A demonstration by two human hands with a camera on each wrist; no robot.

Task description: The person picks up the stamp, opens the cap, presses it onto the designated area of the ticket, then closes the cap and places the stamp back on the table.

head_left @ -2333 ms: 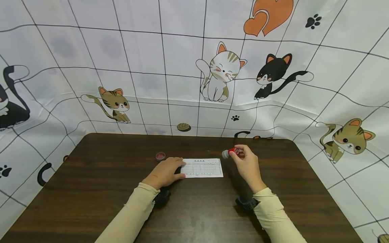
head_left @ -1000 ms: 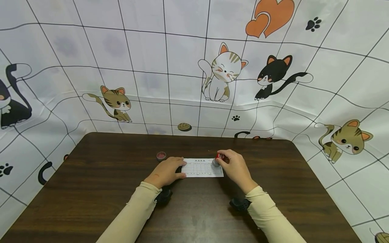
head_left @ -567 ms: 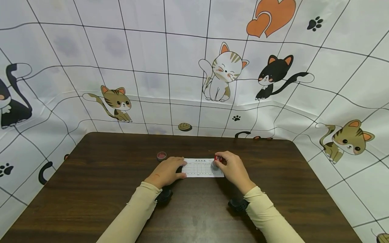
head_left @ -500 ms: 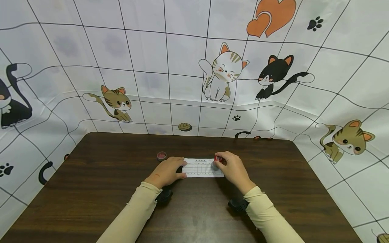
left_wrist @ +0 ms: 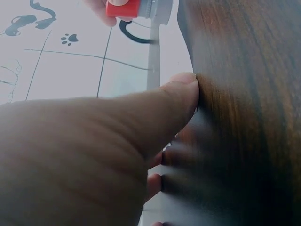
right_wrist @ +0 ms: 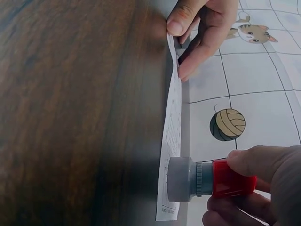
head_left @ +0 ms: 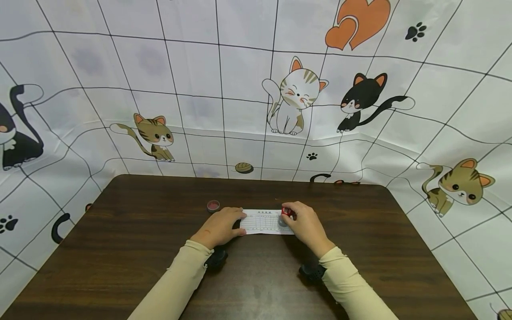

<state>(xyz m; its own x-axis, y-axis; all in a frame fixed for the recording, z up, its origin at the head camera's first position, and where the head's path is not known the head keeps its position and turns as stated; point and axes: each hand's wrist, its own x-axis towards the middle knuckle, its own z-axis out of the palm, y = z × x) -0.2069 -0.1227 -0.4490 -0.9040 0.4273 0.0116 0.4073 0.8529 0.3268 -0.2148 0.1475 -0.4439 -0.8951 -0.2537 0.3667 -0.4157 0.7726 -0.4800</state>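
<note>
A white printed form with a ruled grid lies on the dark wooden table. My left hand rests on the form's left end, its thumb and fingers extended and spread over the paper edge. My right hand pinches a stamp by its red handle, thumb on one side and fingers on the other. Its grey round base is right at the right part of the form, handle up. In the right wrist view the paper is slightly bowed between the stamp and my left hand.
A small round ink pad with a reddish inside sits behind my left hand. A white sheet with grid lines and cartoon cats hangs behind the table and along its sides. Dark wrist straps show under both wrists.
My right hand has moved left from beside the form onto its right part, turning the stamp from sideways to upright. The form's near edge now bows slightly. My left hand stays in place.
</note>
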